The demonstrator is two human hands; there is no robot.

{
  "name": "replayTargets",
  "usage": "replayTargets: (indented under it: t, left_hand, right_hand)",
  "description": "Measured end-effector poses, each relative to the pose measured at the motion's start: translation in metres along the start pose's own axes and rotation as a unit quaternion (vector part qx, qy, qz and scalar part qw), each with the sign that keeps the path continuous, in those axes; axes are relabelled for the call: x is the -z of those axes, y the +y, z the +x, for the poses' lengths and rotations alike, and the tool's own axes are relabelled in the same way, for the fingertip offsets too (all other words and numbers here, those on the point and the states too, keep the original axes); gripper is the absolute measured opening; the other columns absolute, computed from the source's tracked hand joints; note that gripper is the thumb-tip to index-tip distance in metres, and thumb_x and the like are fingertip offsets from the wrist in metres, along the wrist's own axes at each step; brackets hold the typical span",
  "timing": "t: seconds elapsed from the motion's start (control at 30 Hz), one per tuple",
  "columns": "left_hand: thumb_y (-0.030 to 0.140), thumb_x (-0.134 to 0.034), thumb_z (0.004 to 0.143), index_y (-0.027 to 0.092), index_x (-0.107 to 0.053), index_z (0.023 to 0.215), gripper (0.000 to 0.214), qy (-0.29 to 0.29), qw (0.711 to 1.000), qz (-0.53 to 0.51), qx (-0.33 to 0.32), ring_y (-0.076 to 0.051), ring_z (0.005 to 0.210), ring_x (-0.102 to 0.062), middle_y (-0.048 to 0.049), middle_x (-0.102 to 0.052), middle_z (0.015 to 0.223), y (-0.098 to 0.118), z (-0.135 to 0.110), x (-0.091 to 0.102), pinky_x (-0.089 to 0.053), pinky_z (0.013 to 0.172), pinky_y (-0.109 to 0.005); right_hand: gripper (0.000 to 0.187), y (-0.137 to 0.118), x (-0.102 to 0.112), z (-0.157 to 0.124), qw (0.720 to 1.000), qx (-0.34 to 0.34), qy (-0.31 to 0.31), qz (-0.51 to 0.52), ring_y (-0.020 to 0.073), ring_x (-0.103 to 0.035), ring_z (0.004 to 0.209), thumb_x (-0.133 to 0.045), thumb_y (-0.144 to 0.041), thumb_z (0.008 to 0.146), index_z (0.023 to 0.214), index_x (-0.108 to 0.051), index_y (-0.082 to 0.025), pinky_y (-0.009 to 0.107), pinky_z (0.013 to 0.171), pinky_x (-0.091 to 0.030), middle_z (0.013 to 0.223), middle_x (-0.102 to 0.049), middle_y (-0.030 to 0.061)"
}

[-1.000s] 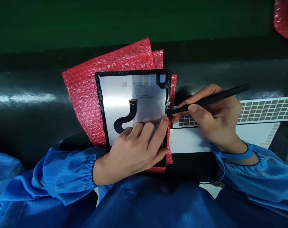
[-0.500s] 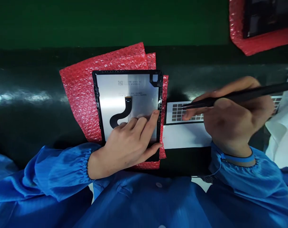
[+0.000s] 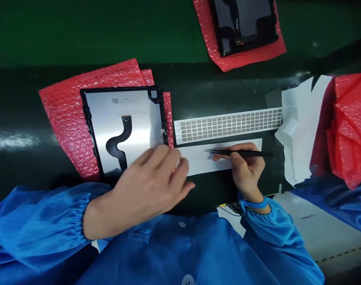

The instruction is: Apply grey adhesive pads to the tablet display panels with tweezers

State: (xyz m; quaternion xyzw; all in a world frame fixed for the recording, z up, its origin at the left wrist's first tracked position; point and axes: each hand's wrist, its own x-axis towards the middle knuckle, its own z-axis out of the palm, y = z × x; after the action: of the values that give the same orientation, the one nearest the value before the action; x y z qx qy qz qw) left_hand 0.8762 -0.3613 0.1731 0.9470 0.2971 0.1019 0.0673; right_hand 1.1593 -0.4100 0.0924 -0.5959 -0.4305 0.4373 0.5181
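LCD panel [image 3: 141,132] at 11 o'clock fr. L hand [image 3: 153,180] (nearer), approx. 9:30 fr. R hand [image 3: 247,168]. L: loosely curled, unclear if touching. R: gripping blk tweezers [image 3: 246,153], long axis 9–3, over wht strip [image 3: 198,160]. Qty: tweezers 1, wht strip 1, grid label sheet [image 3: 228,124] 1, LCD panels 2.

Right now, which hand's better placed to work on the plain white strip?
Likely the right hand: it holds a black pointed tool, tip over the strip. The left hand covers part of the display panel, no tool visible.
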Motion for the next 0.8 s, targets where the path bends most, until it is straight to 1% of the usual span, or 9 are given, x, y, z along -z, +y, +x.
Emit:
replayTargets:
  t: [0.07,0.1,0.17,0.27,0.33,0.43,0.53,0.67,0.8]
  left_hand:
    - [0.035,-0.062,0.112,0.011,-0.078,0.102,0.029,-0.040,0.994,-0.018,-0.095,-0.031,0.097,-0.072,-0.0150,-0.075,0.103,0.011,0.002,-0.007,-0.060,0.083,-0.042]
    - [0.036,-0.063,0.111,0.013,-0.078,0.101,0.029,-0.065,0.988,-0.017,-0.137,-0.030,0.096,-0.071,-0.0137,-0.075,0.101,0.015,0.001,-0.013,-0.059,0.087,-0.043]
    - [0.038,-0.068,0.109,0.014,-0.080,0.105,0.027,-0.102,0.975,0.001,-0.196,-0.030,0.097,-0.070,-0.0118,-0.075,0.101,0.021,-0.006,-0.027,-0.058,0.095,-0.045]
    - [0.038,-0.075,0.106,0.016,-0.081,0.122,0.028,-0.117,0.967,0.020,-0.227,-0.030,0.108,-0.070,-0.0090,-0.077,0.113,0.019,-0.018,-0.044,-0.052,0.110,-0.047]
    - [0.042,-0.078,0.105,0.020,-0.081,0.118,0.027,-0.120,0.966,0.003,-0.227,-0.027,0.108,-0.069,-0.0053,-0.077,0.112,0.015,-0.020,-0.050,-0.050,0.114,-0.046]
    - [0.052,-0.078,0.105,0.021,-0.081,0.096,0.032,-0.127,0.968,-0.024,-0.213,-0.024,0.096,-0.066,-0.0034,-0.074,0.099,0.011,-0.014,-0.053,-0.051,0.106,-0.042]
    - [0.052,-0.075,0.108,0.019,-0.079,0.082,0.042,-0.127,0.969,-0.012,-0.214,-0.024,0.093,-0.065,-0.0059,-0.072,0.093,0.013,-0.007,-0.053,-0.050,0.092,-0.040]
    - [0.048,-0.076,0.108,0.020,-0.079,0.078,0.040,-0.108,0.968,-0.009,-0.226,-0.023,0.089,-0.065,-0.0068,-0.074,0.092,0.014,-0.011,-0.056,-0.046,0.087,-0.040]
    - [0.043,-0.073,0.109,0.019,-0.073,0.067,0.048,-0.079,0.968,-0.015,-0.239,-0.021,0.071,-0.060,-0.0053,-0.067,0.070,0.011,-0.022,-0.063,-0.040,0.076,-0.040]
  right_hand:
    - [0.022,0.001,-0.006,0.001,1.000,0.002,-0.018,0.001,0.0242,-0.087,0.069,-0.086,-0.042,0.099,0.103,-0.073,-0.025,0.042,0.074,-0.077,0.081,-0.084,0.0004]
    - [0.023,0.002,-0.008,0.003,1.000,0.002,-0.023,0.004,0.0233,-0.086,0.069,-0.086,-0.043,0.099,0.103,-0.073,-0.024,0.040,0.073,-0.077,0.079,-0.083,0.0001]
    - [0.024,0.003,-0.008,0.007,1.000,0.003,-0.018,0.016,0.0223,-0.087,0.068,-0.086,-0.045,0.100,0.102,-0.073,-0.024,0.037,0.072,-0.076,0.077,-0.083,-0.0002]
    - [0.024,0.005,-0.003,0.012,0.999,0.006,-0.002,0.036,0.0221,-0.087,0.069,-0.088,-0.044,0.099,0.102,-0.075,-0.024,0.035,0.072,-0.076,0.075,-0.083,-0.0010]
    - [0.022,0.007,0.000,0.013,0.999,0.010,-0.002,0.038,0.0227,-0.087,0.069,-0.088,-0.043,0.098,0.101,-0.077,-0.024,0.036,0.073,-0.077,0.075,-0.082,-0.0011]
    - [0.018,0.009,0.002,0.014,0.999,0.016,-0.002,0.032,0.0232,-0.087,0.067,-0.088,-0.040,0.098,0.101,-0.079,-0.025,0.036,0.069,-0.077,0.076,-0.083,-0.0007]
    - [0.019,0.010,0.002,0.015,0.999,0.033,0.002,0.037,0.0234,-0.086,0.066,-0.090,-0.040,0.096,0.100,-0.080,-0.024,0.036,0.067,-0.077,0.078,-0.083,-0.0004]
    - [0.021,0.010,0.004,0.017,0.999,0.041,0.006,0.021,0.0257,-0.086,0.066,-0.090,-0.043,0.096,0.100,-0.080,-0.026,0.041,0.068,-0.078,0.074,-0.083,-0.0009]
    - [0.021,0.006,0.007,0.018,1.000,0.028,-0.006,-0.006,0.0285,-0.088,0.073,-0.089,-0.049,0.097,0.103,-0.080,-0.031,0.046,0.074,-0.078,0.075,-0.085,-0.0008]
